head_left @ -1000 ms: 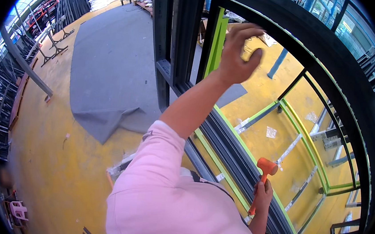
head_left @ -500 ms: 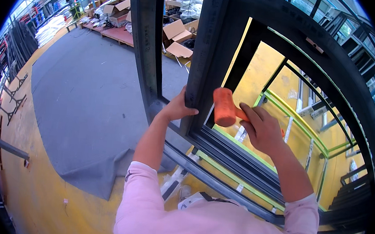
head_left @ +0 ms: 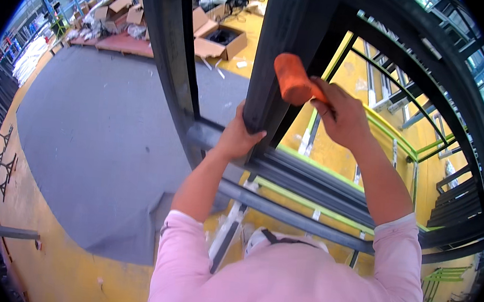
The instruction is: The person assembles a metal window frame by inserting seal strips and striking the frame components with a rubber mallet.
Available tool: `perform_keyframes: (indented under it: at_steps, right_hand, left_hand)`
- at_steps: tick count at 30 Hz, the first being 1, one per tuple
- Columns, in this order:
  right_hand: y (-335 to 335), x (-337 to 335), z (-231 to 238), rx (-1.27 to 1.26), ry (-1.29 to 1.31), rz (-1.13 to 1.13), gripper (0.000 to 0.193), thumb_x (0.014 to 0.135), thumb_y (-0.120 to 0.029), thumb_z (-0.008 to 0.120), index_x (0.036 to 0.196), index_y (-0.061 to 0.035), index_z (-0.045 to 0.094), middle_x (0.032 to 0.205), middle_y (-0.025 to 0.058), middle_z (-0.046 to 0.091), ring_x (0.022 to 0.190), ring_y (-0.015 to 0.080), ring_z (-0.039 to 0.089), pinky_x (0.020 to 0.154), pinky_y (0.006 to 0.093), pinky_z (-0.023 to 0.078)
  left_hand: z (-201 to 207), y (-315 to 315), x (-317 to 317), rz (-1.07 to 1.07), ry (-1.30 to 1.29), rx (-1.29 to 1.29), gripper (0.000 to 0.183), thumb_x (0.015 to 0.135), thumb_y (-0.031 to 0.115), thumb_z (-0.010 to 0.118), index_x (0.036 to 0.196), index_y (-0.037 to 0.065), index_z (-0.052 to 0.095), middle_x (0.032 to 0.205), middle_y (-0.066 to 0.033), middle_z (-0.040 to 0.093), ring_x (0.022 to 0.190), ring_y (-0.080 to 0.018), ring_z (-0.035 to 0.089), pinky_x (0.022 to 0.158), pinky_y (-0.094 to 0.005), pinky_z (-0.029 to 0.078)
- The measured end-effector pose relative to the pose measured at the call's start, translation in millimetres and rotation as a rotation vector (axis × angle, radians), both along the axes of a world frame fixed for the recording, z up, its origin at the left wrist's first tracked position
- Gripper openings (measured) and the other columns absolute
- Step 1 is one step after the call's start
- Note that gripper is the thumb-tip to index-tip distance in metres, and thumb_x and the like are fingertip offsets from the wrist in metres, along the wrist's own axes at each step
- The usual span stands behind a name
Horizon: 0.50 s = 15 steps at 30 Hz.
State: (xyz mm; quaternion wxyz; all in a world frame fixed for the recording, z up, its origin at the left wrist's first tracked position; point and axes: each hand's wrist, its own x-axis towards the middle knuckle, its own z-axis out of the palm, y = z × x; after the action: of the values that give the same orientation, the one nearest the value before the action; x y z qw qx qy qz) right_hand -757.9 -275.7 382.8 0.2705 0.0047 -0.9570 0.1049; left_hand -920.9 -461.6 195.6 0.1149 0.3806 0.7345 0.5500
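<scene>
An orange mallet [head_left: 292,80] is gripped by its short handle in my right hand [head_left: 341,116], with the fingers wrapped round it. Its head is up close to the dark upright bar [head_left: 273,56] of a large black window frame [head_left: 173,47]; I cannot tell whether it touches. My left hand [head_left: 240,135] is closed round the lower part of that same upright, thumb on the near side. Dark grooved rails [head_left: 314,186] run along the frame's bottom, below both hands.
A grey cloth [head_left: 92,149] covers the yellow floor at left. Opened cardboard boxes [head_left: 220,41] lie beyond the frame. A green metal stand [head_left: 393,130] shows through the opening. Black profiles [head_left: 459,204] are stacked at right.
My right hand has lifted the mallet up the upright and slightly left. My left hand keeps its hold on the bar. The whole view has shifted a little.
</scene>
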Motion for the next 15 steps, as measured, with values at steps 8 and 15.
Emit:
perform_keyframes:
  at_steps: [8,15]
  right_hand:
    - [-23.6,74.2,-161.7,0.005,-0.732,0.144,0.038,0.098,-0.032,0.063,0.133,-0.0176,0.063,0.097,0.0083,0.067,0.086,0.0295,0.069,0.073,0.0437,0.055]
    - [-68.9,34.2,-255.2,0.187,-1.001,0.284,0.043,0.104,-0.041,0.050,0.141,-0.0193,0.056,0.103,0.0088,0.064,0.092,0.0287,0.068,0.076,0.0408,0.056]
  left_hand:
    - [-9.4,8.6,3.4,0.004,0.150,-0.010,0.099,0.078,0.031,0.083,0.152,0.007,0.022,0.114,-0.0313,0.066,0.109,-0.0488,0.063,0.093,-0.0491,0.051]
    - [21.0,-0.5,9.7,-0.005,-0.040,-0.115,0.103,0.080,0.018,0.079,0.154,0.001,0.011,0.123,-0.0348,0.061,0.121,-0.0482,0.058,0.102,-0.0479,0.048]
